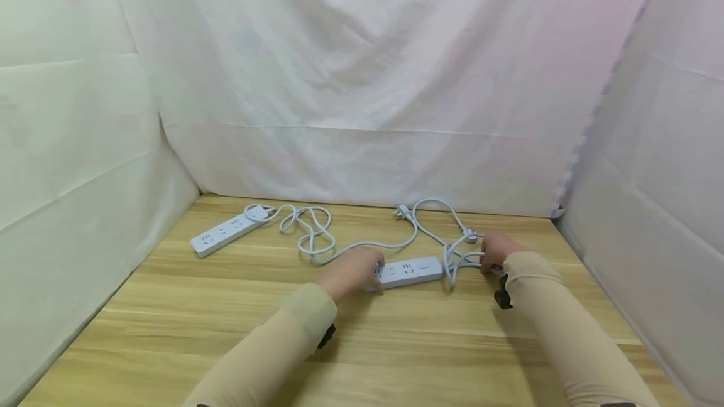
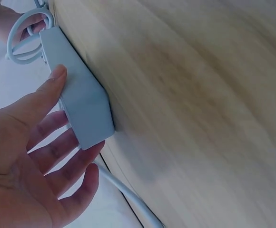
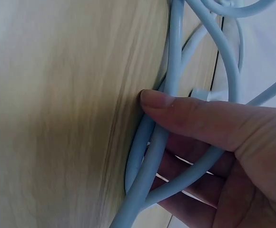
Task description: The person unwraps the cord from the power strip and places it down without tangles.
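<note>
A white power strip (image 1: 415, 270) lies on the table, its sockets facing up. My left hand (image 1: 352, 269) grips its left end, thumb along the near side and fingers around the far side and end, as the left wrist view shows. To the right of the strip, its grey-white cord (image 3: 149, 164) lies in loose loops. With thumb and curled fingers, my right hand (image 1: 499, 250) holds strands of this cord close to the tabletop. A plug (image 1: 470, 235) rests just behind those loops.
At the back left lies a second white power strip (image 1: 223, 233), with a tangled cord (image 1: 320, 231) trailing to its right. Another plug (image 1: 402, 211) lies near the wooden table's (image 1: 396, 344) back edge. White cloth (image 1: 362, 80) hangs behind and at both sides.
</note>
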Motion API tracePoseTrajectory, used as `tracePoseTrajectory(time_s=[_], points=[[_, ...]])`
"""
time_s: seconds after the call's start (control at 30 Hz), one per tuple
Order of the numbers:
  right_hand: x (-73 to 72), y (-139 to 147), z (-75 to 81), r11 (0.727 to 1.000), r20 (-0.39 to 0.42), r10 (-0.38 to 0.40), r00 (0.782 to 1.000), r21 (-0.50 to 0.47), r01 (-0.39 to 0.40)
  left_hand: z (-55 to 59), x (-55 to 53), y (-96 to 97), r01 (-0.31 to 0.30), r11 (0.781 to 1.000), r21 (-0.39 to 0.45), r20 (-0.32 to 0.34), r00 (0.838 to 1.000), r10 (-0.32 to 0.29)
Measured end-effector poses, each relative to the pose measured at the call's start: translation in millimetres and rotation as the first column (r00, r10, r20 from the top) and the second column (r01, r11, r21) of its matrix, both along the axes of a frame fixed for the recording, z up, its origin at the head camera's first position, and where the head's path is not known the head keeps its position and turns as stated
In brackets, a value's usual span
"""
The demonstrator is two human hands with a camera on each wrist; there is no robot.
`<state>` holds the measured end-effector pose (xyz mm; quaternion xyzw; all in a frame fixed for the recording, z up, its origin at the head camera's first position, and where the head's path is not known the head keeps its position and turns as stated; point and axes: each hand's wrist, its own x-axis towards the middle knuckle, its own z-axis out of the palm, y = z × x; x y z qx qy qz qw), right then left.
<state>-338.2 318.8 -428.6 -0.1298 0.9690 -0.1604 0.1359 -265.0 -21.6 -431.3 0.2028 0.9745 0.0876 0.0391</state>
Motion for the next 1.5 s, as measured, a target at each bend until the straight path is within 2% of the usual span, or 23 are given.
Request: tracePoseTrajectory(time_s=[0.2,0.47,0.63,0.8,0.93,1.23,1.5], points=[[-5.1,16.3,-0.3,0.998,0.038,-0.061,0.997,0.0,0.061,0.9,-2.4,18.2,0.006,1.0,-0.027,-0.017,1.0,-0.007],[-20.1,30.8,1.7,0.994,0.099,-0.102,0.99,0.046,0.097,-4.5,-15.8,32.9,-0.011,0.999,-0.039,-0.034,0.999,0.01],[-22.6,31.9,6.0,0.989,0.049,-0.095,0.994,0.122,0.088,-3.6,-24.0,39.6,-0.015,1.0,-0.003,-0.036,0.999,0.015],[-20.5,28.2,12.5,0.979,0.017,-0.134,0.991,0.158,0.13,-2.0,-32.4,45.5,0.004,1.0,-0.008,-0.035,0.999,-0.005],[-23.4,28.9,10.3,0.972,-0.008,-0.143,0.99,0.187,0.142,-2.9,-39.2,50.5,-0.005,1.0,-0.014,-0.029,1.0,0.005],[-30.4,38.8,3.3,0.978,-0.028,-0.165,0.986,0.128,0.167,-3.3,-45.8,66.5,-0.003,0.995,-0.103,-0.084,0.996,-0.006],[-31.6,38.4,7.5,0.98,-0.051,-0.17,0.984,0.101,0.174,-0.3,-45.5,76.3,-0.054,0.989,-0.135,-0.085,0.995,0.043]])
